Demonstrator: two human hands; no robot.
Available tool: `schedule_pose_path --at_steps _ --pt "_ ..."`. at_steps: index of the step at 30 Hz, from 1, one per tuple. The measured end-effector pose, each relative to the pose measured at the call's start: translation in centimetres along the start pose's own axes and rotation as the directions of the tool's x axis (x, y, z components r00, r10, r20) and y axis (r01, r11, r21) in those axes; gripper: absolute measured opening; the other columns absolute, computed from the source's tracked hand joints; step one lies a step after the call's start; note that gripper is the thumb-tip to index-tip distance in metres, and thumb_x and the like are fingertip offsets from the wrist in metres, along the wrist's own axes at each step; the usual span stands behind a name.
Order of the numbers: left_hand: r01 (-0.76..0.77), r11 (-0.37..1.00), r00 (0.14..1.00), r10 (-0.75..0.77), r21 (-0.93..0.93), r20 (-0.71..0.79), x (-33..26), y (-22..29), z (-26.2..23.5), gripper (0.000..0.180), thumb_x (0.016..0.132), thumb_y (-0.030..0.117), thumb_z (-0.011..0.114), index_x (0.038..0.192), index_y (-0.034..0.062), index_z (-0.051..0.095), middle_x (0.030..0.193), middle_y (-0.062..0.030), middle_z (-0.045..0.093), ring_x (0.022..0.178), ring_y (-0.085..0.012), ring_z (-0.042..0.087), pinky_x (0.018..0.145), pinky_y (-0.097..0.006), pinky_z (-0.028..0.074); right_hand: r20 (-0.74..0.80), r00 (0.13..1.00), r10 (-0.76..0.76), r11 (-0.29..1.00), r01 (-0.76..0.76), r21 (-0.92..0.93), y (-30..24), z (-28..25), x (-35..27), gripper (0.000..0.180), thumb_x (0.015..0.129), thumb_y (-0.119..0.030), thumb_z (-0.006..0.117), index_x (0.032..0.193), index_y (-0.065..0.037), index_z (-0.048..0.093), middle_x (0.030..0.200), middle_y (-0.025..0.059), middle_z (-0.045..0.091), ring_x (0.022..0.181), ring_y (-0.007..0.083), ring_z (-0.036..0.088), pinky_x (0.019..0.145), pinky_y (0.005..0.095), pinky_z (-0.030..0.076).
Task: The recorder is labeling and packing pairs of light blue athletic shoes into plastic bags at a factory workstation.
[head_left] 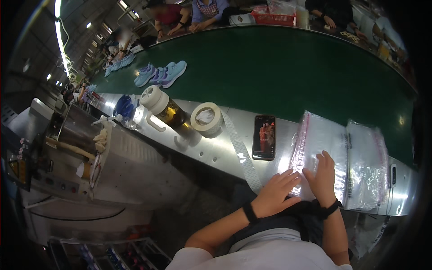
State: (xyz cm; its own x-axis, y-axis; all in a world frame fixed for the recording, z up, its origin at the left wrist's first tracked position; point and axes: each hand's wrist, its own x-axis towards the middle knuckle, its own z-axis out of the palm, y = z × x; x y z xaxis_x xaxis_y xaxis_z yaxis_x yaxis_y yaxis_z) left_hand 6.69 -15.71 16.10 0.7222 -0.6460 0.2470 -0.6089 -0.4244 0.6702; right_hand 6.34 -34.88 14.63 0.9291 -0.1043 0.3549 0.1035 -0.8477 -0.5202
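My right hand (321,176) lies flat, fingers spread, on a stack of clear plastic bags with red sealing strips (320,144) on the steel ledge. My left hand (275,191) rests beside it at the stack's near left corner, fingers extended and touching the bags' edge. Both wrists wear dark bands. A second pile of clear bags (366,164) lies just to the right.
A phone with a lit screen (264,136) lies left of the bags. Further left are a tape roll (207,119) with a loose strip and a lidded jug (162,108). Light blue shoes (161,74) sit on the green conveyor belt (288,67). Other people work at the far side.
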Motion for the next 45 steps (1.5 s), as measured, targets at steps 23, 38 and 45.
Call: schedule_pose_path --at_steps 23,38,45 --pt "0.002 0.996 0.991 -0.014 0.085 0.137 0.4 -2.1 2.4 0.052 0.088 0.035 0.054 0.125 -0.0009 0.047 0.129 -0.0170 0.049 0.120 -0.0306 0.045 0.097 -0.043 0.036 -0.199 0.974 0.110 0.987 -0.083 0.136 3.9 1.9 -2.0 0.007 0.078 -0.002 0.058 0.081 -0.001 0.051 0.090 0.0126 0.052 0.088 0.0296 0.049 0.079 0.0395 0.037" --pt "0.570 -0.410 0.757 -0.076 -0.712 0.649 13.0 -4.4 10.8 0.033 0.094 0.030 0.044 0.115 0.0045 0.048 0.106 -0.0133 0.059 0.096 -0.0243 0.060 0.076 -0.035 0.053 0.055 0.852 0.521 0.586 -0.404 0.703 5.8 -3.8 -3.3 0.011 0.091 -0.008 0.049 0.084 -0.001 0.053 0.087 0.0051 0.054 0.083 0.0143 0.050 0.077 0.0280 0.040" --pt "0.745 0.201 0.666 -0.274 -0.636 0.694 16.4 -0.6 10.9 0.030 0.089 0.022 0.044 0.114 0.0055 0.046 0.095 -0.0126 0.057 0.071 -0.0218 0.061 0.055 -0.034 0.054 -0.092 0.956 0.279 0.772 -0.167 0.613 4.4 -7.3 -2.1 0.009 0.089 -0.005 0.047 0.084 0.000 0.052 0.106 0.0097 0.052 0.097 0.0189 0.049 0.087 0.0292 0.037"
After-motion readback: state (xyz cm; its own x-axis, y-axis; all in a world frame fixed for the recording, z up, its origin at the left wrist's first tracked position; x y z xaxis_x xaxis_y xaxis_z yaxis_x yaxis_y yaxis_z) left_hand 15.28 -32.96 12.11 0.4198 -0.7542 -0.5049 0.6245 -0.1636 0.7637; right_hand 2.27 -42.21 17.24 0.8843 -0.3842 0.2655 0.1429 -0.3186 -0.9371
